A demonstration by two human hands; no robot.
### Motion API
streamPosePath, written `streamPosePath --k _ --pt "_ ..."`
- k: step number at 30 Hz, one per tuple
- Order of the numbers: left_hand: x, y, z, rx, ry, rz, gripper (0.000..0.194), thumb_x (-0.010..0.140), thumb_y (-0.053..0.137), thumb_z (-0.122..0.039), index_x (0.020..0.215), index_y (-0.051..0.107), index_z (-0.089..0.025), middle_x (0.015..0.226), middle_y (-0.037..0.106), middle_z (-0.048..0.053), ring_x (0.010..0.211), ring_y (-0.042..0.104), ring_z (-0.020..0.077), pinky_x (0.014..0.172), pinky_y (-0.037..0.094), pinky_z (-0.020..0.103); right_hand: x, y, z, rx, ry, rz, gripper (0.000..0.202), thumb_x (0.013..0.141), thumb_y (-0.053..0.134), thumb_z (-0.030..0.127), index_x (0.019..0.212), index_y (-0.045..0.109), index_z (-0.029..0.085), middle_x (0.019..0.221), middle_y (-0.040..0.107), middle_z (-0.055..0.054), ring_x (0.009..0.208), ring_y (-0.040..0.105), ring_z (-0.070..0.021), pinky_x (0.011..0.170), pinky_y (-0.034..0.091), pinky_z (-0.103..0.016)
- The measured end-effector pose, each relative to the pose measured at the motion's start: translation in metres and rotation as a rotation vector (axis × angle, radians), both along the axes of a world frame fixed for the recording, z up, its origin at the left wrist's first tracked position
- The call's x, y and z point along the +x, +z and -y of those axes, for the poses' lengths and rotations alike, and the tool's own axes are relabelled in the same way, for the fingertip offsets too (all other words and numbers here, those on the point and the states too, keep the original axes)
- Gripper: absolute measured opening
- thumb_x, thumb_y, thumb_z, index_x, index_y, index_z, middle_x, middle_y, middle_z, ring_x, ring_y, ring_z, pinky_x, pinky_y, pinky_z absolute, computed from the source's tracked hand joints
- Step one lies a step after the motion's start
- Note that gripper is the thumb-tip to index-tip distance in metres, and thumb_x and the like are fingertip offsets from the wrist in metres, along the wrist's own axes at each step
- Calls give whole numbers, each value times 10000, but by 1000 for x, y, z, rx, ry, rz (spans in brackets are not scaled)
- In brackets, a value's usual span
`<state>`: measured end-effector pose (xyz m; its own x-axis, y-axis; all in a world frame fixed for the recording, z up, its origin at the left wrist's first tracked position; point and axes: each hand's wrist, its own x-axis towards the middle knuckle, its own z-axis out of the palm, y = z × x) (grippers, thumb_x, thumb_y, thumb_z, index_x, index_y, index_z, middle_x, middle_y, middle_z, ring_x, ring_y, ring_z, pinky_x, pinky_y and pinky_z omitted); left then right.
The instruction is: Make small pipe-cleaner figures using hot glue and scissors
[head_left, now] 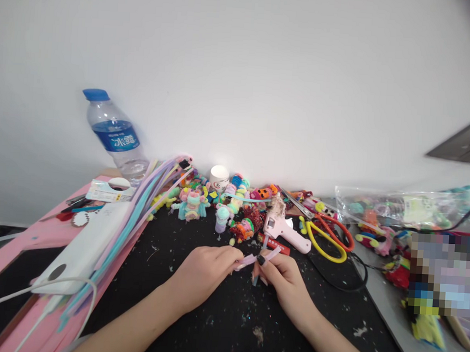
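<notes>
Both hands meet low over the black table, pinching a short pale pink-lilac pipe cleaner (246, 261) between them. My left hand (209, 272) is closed on its left end, the fingertips partly hidden behind the knuckles. Thumb and fingers of my right hand (282, 274) grip it farther right, and a loose end pokes up past the dark thumbnail. Just beyond my right hand stands a pink glue gun (289, 235), its nozzle side crusted with residue. Beside it, to the right, lie scissors (326, 248) with one yellow and one orange handle loop.
Several fuzzy pipe-cleaner figures (192, 205) crowd along the wall around a white paper cup (219, 176). Left are long pastel pipe cleaners (125, 243), a white power bank-like box (83, 246) and a water bottle (116, 134). A plastic bag (400, 207) of figures lies right; a black cable (339, 287) curls nearby.
</notes>
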<state>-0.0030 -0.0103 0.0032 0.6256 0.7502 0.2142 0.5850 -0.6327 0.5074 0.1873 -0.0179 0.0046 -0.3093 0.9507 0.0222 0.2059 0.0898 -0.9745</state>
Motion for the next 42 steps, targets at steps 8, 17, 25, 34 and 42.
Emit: streamPosePath --k 8,17,25,34,42 --pt "-1 -3 -1 86 -8 45 206 942 331 -228 894 525 -176 771 607 -1 677 578 127 607 409 231 4 -11 0 -56 -54 -68 371 885 454 380 596 516 156 555 391 36 519 322 -99 497 251 -228" --pt "-2 -4 0 120 19 144 138 915 425 -237 902 547 -174 797 647 6 699 602 128 650 439 233 0 -3 1 -39 -12 25 412 910 405 342 598 578 136 521 425 28 497 369 -98 493 273 -229" --pt "-4 -9 -3 238 22 208 115 904 443 -181 908 554 -148 770 659 26 675 611 132 622 443 233 2 -2 -1 147 -76 36 158 814 572 218 959 630 198 766 608 -3 633 526 -126 560 400 -214" --pt "-3 -1 -2 244 -21 191 187 922 387 -178 842 552 -142 705 631 17 609 577 121 562 403 227 3 1 -1 342 -26 76 155 772 622 115 876 685 210 817 694 -17 730 627 -150 664 476 -234" --pt "-4 -2 -2 248 -36 182 222 923 383 -183 823 576 -134 661 604 15 584 547 121 553 398 232 2 1 -1 273 -26 43 80 779 615 144 795 687 175 770 698 -42 687 635 -165 627 486 -258"
